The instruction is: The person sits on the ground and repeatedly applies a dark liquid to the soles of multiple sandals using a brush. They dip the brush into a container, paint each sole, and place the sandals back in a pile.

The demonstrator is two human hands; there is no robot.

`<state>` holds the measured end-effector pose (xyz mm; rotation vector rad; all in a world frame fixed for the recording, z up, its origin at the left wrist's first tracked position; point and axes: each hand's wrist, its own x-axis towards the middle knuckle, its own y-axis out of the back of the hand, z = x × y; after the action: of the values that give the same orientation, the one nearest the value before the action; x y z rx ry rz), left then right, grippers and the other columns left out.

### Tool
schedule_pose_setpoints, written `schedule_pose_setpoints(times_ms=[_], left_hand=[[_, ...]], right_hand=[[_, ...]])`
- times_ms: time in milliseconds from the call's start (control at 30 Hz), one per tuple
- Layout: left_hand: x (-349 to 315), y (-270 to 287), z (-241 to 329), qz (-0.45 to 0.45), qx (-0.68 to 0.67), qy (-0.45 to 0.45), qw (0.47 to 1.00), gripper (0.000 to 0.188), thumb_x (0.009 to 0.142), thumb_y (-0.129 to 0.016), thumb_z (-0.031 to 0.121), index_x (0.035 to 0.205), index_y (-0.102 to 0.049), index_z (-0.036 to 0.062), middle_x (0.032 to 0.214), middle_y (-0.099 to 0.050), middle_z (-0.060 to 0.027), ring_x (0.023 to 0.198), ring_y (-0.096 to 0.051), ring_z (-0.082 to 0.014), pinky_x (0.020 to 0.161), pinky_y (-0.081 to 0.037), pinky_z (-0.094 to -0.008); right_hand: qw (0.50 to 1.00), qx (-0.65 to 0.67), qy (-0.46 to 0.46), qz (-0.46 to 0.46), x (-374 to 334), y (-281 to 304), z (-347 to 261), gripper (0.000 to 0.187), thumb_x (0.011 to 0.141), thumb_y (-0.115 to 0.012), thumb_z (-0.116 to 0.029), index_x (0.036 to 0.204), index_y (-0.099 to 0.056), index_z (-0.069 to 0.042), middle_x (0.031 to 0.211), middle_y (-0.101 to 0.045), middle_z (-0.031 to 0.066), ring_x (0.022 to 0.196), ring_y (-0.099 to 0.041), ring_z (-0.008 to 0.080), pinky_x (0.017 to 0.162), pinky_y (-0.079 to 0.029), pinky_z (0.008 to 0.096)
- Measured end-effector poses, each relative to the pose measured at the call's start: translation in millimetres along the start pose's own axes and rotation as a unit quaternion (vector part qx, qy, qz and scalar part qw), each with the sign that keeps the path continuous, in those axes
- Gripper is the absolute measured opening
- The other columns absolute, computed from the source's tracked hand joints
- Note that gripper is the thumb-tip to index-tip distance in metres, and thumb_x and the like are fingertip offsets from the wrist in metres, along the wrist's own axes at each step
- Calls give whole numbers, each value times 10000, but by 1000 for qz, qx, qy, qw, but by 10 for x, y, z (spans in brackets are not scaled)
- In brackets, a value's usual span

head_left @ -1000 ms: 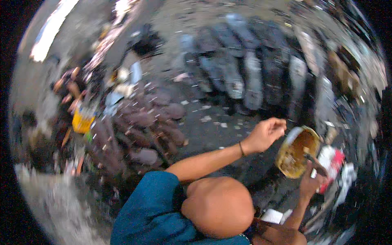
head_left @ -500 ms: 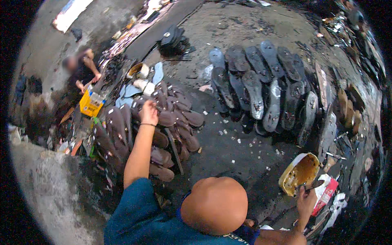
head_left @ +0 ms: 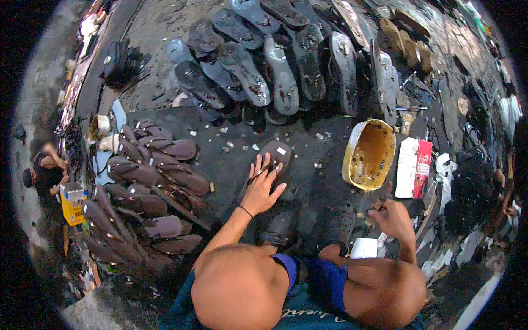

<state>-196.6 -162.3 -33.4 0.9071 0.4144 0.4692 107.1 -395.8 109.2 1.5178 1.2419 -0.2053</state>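
My left hand (head_left: 263, 190) reaches over a dark brown sandal (head_left: 279, 151) on the ground ahead of me. Its fingers are fanned over the straps, with the thumb out to the right. A small white label shows on the sandal's sole; its other end is partly hidden under the hand. My right hand (head_left: 395, 220) is closed on a small dark tool (head_left: 380, 201) whose exact kind I cannot make out. Just beyond it stands a yellowish tub (head_left: 352, 159) with brown, stained insides. On the left lies a heap of brown sandals (head_left: 165, 170).
Rows of black soles (head_left: 286, 71) stand across the far side. A red and white carton (head_left: 413, 168) lies right of the tub, and a white piece (head_left: 364, 248) near my right knee. At the far left, another person (head_left: 47, 170) crouches by a yellow box (head_left: 74, 203).
My left hand has come from the sandal heap to the middle, where a brown sandal now lies under it. The view has swung to the right. My right hand stays near the tub with its tool.
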Motion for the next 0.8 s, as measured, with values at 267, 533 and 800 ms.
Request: schedule_pose_setpoints(times_ms=[267, 533, 800], left_hand=[[625, 90, 60, 28, -589, 65, 805, 502, 1069, -389, 268, 1482, -457, -9, 1525, -478, -133, 1417, -431, -278, 1192, -299, -365], [775, 649, 624, 14, -723, 150, 674, 467, 1068, -332, 267, 1389, -531, -7, 1310, -632, -154, 1124, -650, -271, 994, -527, -425], [747, 908, 872, 34, -794, 147, 589, 622, 1022, -293, 398, 1451, -461, -19, 1409, -539, -260, 1250, -574, -388, 1070, -470, -481]], right_hand=[[853, 419, 271, 155, 221, -147, -868, 282, 894, -764, -135, 1129, -659, -22, 1072, -700, 80, 1003, -667, 186, 886, -525, 344], [774, 252, 537, 221, 419, -249, -1517, 312, 802, -703, 6, 1096, -718, -94, 1029, -728, 112, 963, -686, 313, 838, -527, 408], [770, 370, 408, 322, 659, 45, -1460, 246, 852, -735, -23, 1094, -709, -55, 953, -743, 117, 907, -717, 276, 806, -553, 377]])
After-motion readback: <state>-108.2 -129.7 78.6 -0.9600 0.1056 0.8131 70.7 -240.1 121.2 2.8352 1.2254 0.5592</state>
